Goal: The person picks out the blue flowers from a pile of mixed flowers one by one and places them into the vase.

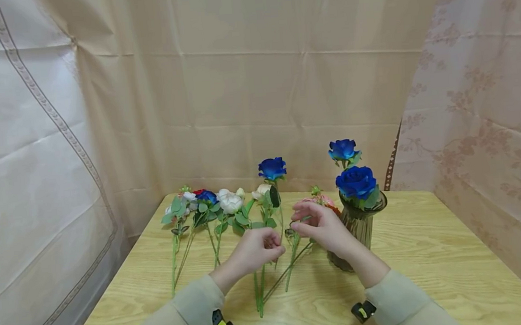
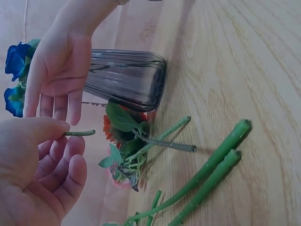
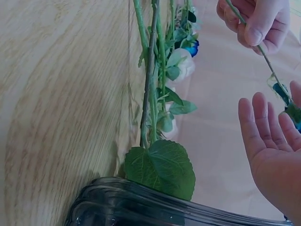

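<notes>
My left hand [image 1: 260,249] pinches the thin green stem [image 2: 80,133] of a blue rose [image 1: 272,168] between thumb and fingers. The stem's cut end sticks out past the thumb, and the bloom stands upright above the lying flowers. To the right, my right hand [image 1: 322,226] is raised with its fingers extended and nothing in its grasp; the right wrist view shows its palm close to the stem. Just beyond it stands a dark ribbed glass vase [image 1: 362,226], partly hidden by that hand. Two blue roses [image 1: 356,182] rise from the vase.
Along the table's [image 1: 416,272] far left side lie several flowers, including a white one [image 1: 230,201] and a blue rose [image 1: 206,196]. Pink and orange-red blooms [image 1: 319,199] lie beside the vase. Green stems [image 1: 261,290] point toward the near edge. A beige curtain [image 1: 281,79] hangs behind.
</notes>
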Available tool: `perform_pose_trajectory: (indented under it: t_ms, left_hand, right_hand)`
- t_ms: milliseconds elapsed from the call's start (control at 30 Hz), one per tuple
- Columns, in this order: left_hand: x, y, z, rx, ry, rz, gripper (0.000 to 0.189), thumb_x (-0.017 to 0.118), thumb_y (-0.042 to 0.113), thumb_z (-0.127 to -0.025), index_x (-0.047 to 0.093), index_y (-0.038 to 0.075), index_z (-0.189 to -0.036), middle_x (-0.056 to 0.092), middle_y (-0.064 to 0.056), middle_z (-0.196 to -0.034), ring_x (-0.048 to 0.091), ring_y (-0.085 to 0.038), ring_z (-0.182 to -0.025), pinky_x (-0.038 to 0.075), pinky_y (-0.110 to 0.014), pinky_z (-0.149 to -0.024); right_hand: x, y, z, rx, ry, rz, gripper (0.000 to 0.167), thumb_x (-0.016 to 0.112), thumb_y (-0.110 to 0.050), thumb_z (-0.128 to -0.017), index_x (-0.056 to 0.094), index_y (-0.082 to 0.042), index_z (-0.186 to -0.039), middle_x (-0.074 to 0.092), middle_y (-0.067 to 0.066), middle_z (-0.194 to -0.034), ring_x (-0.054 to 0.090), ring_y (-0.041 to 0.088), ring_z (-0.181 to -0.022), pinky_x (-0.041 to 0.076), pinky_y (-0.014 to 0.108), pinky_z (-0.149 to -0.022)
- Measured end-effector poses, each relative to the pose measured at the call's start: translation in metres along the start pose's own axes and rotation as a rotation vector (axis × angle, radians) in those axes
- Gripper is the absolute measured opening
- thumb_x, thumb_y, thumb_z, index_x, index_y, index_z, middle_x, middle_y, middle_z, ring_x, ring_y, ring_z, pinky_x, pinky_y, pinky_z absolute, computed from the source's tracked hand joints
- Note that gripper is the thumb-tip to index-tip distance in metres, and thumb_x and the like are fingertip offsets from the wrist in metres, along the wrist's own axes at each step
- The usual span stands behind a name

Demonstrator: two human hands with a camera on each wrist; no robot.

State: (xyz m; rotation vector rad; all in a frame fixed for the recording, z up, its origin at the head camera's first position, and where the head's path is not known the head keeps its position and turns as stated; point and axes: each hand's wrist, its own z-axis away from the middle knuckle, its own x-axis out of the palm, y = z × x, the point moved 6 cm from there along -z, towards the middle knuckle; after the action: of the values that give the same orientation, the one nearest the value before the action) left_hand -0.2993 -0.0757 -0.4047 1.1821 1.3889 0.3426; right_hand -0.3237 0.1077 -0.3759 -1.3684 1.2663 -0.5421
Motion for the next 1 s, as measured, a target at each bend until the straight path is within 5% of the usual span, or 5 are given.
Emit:
perform_pose_trajectory:
  t_ms: [433,800,1000]
  left_hand:
    - [0.012,0.005,-0.001,0.017,-0.034,-0.026,0.014,0.076,0.01,-0.092,0.066,0.016,-0.086,0.066,0.008,-0.076,0.065,-0.009,-0.063,0.054,-0.026,-0.058]
    - [0.018,0.007,0.0,0.041,-0.074,-0.018,0.015,0.078,0.01,-0.092,0.065,0.016,-0.085,0.065,0.008,-0.075,0.064,-0.008,-0.062,0.053,-0.025,-0.056]
    - [0.019,0.006,0.0,0.046,-0.079,-0.04,0.016,0.079,0.012,-0.092,0.065,0.017,-0.084,0.064,0.009,-0.076,0.064,-0.007,-0.063,0.052,-0.024,-0.056]
  right_hand:
    - [0.005,0.0,-0.006,0.007,-0.011,-0.055,0.036,0.073,-0.015,-0.097,0.063,0.001,-0.128,0.067,0.015,-0.108,0.067,0.043,-0.1,0.06,0.044,-0.079]
    - [0.006,0.003,-0.006,0.026,0.006,-0.073,0.035,0.072,-0.011,-0.097,0.061,0.004,-0.126,0.066,0.017,-0.104,0.07,0.031,-0.091,0.059,0.054,-0.079]
    - [0.007,0.003,-0.005,0.014,0.009,-0.05,0.035,0.071,-0.012,-0.097,0.061,0.004,-0.127,0.065,0.017,-0.102,0.071,0.03,-0.087,0.061,0.047,-0.074]
